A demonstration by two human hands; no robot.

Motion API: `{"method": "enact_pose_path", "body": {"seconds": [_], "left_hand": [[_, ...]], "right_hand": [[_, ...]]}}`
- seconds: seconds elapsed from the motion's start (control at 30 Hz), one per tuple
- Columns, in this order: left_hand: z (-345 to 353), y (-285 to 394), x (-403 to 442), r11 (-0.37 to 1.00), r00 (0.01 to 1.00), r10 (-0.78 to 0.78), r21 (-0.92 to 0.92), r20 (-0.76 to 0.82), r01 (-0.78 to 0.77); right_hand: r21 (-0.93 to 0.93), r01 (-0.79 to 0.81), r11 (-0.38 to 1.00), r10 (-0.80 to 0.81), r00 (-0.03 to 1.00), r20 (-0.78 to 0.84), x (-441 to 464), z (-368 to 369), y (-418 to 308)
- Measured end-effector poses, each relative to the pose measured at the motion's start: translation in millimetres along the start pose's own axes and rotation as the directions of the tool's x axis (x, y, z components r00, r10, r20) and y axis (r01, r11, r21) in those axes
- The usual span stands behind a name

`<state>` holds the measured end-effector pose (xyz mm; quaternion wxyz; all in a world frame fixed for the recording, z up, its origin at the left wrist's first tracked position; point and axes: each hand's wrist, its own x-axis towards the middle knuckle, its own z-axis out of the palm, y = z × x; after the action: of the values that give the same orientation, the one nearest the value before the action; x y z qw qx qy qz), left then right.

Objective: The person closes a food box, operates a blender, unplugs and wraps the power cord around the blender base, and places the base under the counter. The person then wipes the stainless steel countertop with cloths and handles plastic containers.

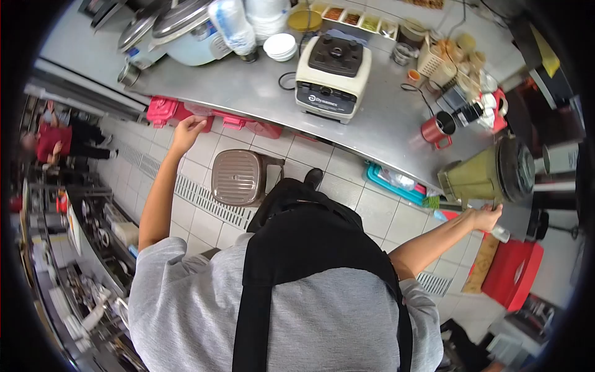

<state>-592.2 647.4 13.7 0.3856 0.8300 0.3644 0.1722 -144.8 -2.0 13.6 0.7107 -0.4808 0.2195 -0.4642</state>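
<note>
Yellow jug (474, 175) beside the right hand (486, 218)
Those fingers curl, grip hard to see; the left hand (188, 133) has loosely open fingers.

**Colour/pattern check**

Blender jug (472, 173) is tinted murky yellow-green. Blender base (328, 96) is finished in cream, topped in black. Mug (434, 130) is coloured red. Stool (237, 178) is done in brown, striped. Marled grey shirt (334, 316) is overlaid by black apron (319, 245).

Pale square floor tiles (384, 218) lie below me; a grey stainless-steel counter (260, 87) spans my twelve o'clock; a brown ribbed plastic stool (237, 178) sits at nine o'clock, beside a pale slotted grating (197, 193).
</note>
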Motion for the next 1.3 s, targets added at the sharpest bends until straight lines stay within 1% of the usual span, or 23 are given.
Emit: {"method": "enact_pose_path", "body": {"seconds": [0.23,0.3,0.37,0.47,0.57,0.63,0.67,0.7,0.73,0.77,0.8,0.83,0.87,0.9,0.93,0.97,1.0,1.07,1.1,1.17,1.23,1.27,1.3], "left_hand": [[27,17,-11,0.997,0.998,-0.01,0.075,0.055,0.006],[38,24,-2,0.993,0.992,-0.026,0.116,0.123,0.012],[51,34,4,0.996,0.991,-0.036,0.09,0.13,0.024],[71,38,22,0.999,0.984,0.023,0.041,0.175,-0.031],[86,55,33,0.999,0.962,-0.031,-0.026,0.272,0.04],[98,54,40,0.992,0.963,0.099,0.053,0.25,-0.115],[103,53,40,0.998,0.964,0.056,-0.005,0.26,-0.057],[107,54,39,0.998,0.961,0.061,-0.011,0.269,-0.06],[111,54,38,1.0,0.967,0.005,-0.01,0.254,-0.002],[115,53,35,0.998,0.969,-0.053,-0.01,0.242,0.057],[120,46,34,0.998,0.966,-0.048,-0.014,0.253,0.053],[125,34,34,0.997,0.973,-0.035,-0.053,0.228,0.049],[127,26,34,0.995,0.978,-0.025,-0.09,0.208,0.045],[126,27,35,0.995,0.974,-0.018,-0.093,0.225,0.04],[125,33,33,0.995,0.977,-0.055,-0.067,0.208,0.071],[127,35,31,0.994,0.977,-0.092,-0.044,0.19,0.102],[130,26,28,0.989,0.978,-0.107,-0.085,0.178,0.124],[128,6,24,0.982,0.978,-0.109,-0.132,0.175,0.133],[124,-4,20,0.995,0.983,-0.076,-0.048,0.168,0.085],[121,-13,11,0.998,0.979,-0.053,0.044,0.198,0.045],[120,-9,-5,0.992,0.985,-0.125,-0.012,0.118,0.127],[122,-8,-13,0.975,0.968,-0.215,-0.023,0.13,0.22],[127,-6,-19,0.975,0.965,-0.217,-0.024,0.148,0.222]], "right_hand": [[0.012,-0.03,0.999,0.03,0.999,-0.022,17,22,58],[-0.026,-0.04,0.999,0.038,0.998,-0.055,18,28,71],[0.06,-0.031,0.998,0.034,0.998,-0.054,24,30,82],[-0.028,0.032,0.999,-0.032,0.999,-0.018,25,42,88],[-0.106,0.057,0.993,-0.053,0.998,0.036,26,44,85],[-0.187,0.071,0.98,-0.053,0.993,0.101,19,46,76],[-0.361,0.36,0.861,-0.311,0.932,0.187,12,40,65],[-0.365,0.366,0.856,-0.32,0.93,0.183,-4,43,51],[-0.561,0.52,0.644,-0.613,0.789,0.028,-24,47,37],[-0.751,0.543,0.376,-0.85,0.525,-0.046,-46,50,23],[-0.302,0.586,0.751,-0.603,0.797,0.047,-81,71,17],[-0.211,0.665,0.717,-0.582,0.737,0.344,-116,93,24],[-0.149,0.516,0.844,-0.292,0.673,0.68,-162,120,31],[-0.06,0.575,0.816,-0.284,0.489,0.825,-215,149,23],[-0.073,0.557,0.827,-0.151,0.345,0.926,-243,172,54],[-0.018,0.664,0.747,-0.169,0.216,0.962,-266,193,95],[0.061,0.822,0.567,-0.126,0.014,0.992,-280,208,144],[0.1,0.961,0.258,0.038,-0.114,0.993,-295,219,216],[0.092,0.964,0.249,0.039,-0.105,0.994,-296,221,218],[0.016,0.999,0.051,0.385,-0.034,0.922,-293,188,212],[0.105,0.975,0.198,0.128,-0.132,0.983,-272,118,194],[0.125,0.954,0.273,0.154,-0.171,0.973,-259,84,176],[0.142,0.926,0.35,0.169,-0.212,0.963,-245,55,155]]}}
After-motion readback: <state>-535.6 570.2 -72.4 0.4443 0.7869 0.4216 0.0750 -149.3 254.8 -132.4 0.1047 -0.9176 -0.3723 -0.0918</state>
